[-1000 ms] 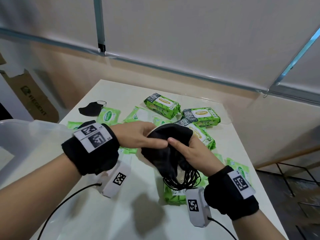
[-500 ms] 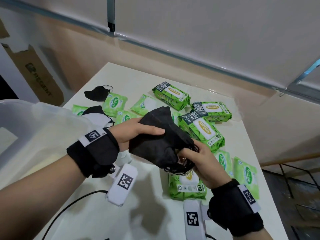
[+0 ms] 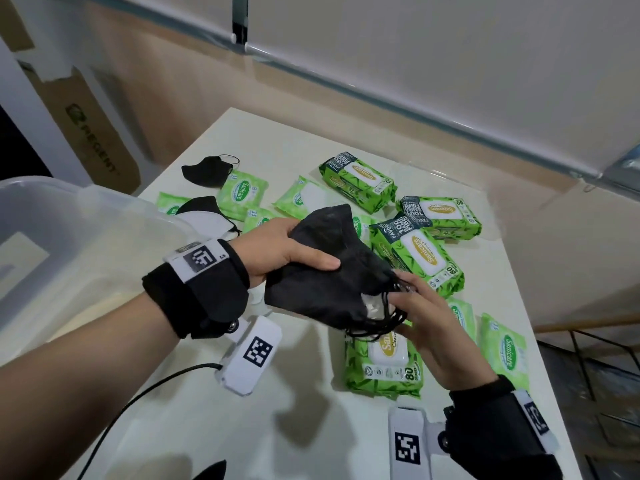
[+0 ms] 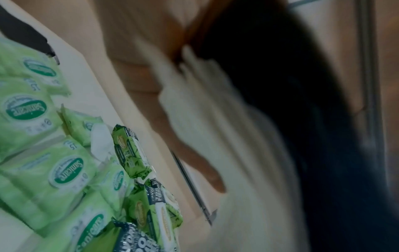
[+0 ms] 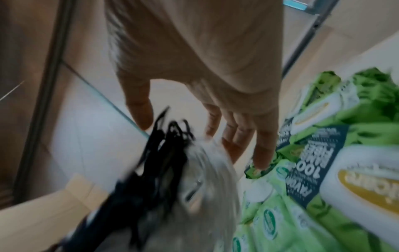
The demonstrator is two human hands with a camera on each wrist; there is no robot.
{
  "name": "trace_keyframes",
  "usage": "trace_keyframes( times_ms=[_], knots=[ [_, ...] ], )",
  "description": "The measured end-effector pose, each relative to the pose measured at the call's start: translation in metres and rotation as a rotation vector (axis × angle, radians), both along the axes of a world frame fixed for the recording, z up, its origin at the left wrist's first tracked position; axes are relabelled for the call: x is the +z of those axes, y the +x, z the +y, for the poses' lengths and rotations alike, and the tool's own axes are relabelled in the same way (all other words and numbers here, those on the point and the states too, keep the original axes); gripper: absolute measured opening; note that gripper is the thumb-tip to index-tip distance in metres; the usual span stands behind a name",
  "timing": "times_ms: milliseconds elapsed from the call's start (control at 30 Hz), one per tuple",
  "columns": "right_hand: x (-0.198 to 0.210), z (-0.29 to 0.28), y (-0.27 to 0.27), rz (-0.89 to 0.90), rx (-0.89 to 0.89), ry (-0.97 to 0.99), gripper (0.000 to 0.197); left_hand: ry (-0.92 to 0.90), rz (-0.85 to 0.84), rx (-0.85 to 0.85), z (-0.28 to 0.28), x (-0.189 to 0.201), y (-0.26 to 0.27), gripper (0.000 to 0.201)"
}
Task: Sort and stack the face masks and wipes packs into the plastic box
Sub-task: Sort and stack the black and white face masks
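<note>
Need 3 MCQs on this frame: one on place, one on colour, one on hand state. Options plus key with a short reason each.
1. Where is the plastic box?
A. On the person's left, near the left arm
B. At the table's far right edge
C. Under the wipes packs

2. What colour is the bundle of masks being held?
A. White
B. Black
C. Green

3. How does the left hand stand?
A. Flat on the table
B. Hanging idle
C. Gripping the bundle of masks

Key: 1 A, its translucent rim shows by the left wrist in the head view. 2 B, fabric and ear loops are black. 3 C, thumb lies across the bundle; the right hand has its fingers extended at the loops.
</note>
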State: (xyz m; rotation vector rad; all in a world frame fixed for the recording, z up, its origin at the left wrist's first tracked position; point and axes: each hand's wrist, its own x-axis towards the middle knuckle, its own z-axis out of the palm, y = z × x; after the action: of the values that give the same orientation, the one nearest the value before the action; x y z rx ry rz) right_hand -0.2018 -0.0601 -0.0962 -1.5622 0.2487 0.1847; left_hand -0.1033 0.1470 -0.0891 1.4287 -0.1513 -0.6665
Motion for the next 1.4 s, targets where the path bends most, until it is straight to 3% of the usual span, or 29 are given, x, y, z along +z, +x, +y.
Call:
trace_keyframes(
  times_ms=[67, 167, 233, 367, 533, 667, 767, 1000, 1167, 1267, 1400],
  knots=[
    [0.002, -0.004, 0.001, -0.037, 0.002, -0.095, 0.071, 0.068, -0.058, -0.071, 0.001, -0.002, -0.002, 0.028],
    [0.008, 0.005, 0.010, -0.135, 0.082, -0.298, 0.082, 0.186, -0.187, -0.226, -0.002, -0.003, -0.008, 0.042],
    [0.006, 0.015, 0.017, -0.127, 0.219, -0.375, 0.069, 0.190, -0.237, -0.302, -0.006, -0.002, -0.013, 0.049],
    [0.002, 0.023, 0.023, -0.016, 0.369, -0.170, 0.033, 0.271, -0.305, -0.343, -0.008, -0.004, -0.017, 0.063],
    [0.000, 0.013, 0.026, -0.050, 0.120, -0.055, 0.015, 0.235, -0.284, -0.478, 0.002, -0.002, -0.014, 0.117],
    [0.001, 0.007, 0.026, -0.088, 0.009, -0.012, 0.021, 0.476, -0.508, -0.549, -0.002, -0.009, -0.013, 0.130],
    [0.000, 0.010, 0.025, -0.102, 0.023, 0.023, 0.027, 0.643, -0.655, -0.482, -0.010, -0.017, -0.013, 0.125],
    [-0.004, 0.016, 0.026, -0.106, 0.065, -0.036, 0.034, 0.642, -0.738, -0.385, -0.013, -0.023, -0.012, 0.098],
    [-0.002, 0.013, 0.026, -0.153, 0.125, -0.192, 0.032, 0.472, -0.532, -0.561, -0.003, -0.015, -0.012, 0.108],
    [-0.002, 0.016, 0.025, -0.143, 0.180, -0.225, 0.030, 0.297, -0.352, -0.487, -0.003, -0.009, -0.013, 0.081],
    [-0.001, 0.022, 0.024, -0.128, 0.215, -0.128, 0.031, 0.250, -0.413, -0.239, -0.010, -0.009, -0.007, 0.026]
  ],
)
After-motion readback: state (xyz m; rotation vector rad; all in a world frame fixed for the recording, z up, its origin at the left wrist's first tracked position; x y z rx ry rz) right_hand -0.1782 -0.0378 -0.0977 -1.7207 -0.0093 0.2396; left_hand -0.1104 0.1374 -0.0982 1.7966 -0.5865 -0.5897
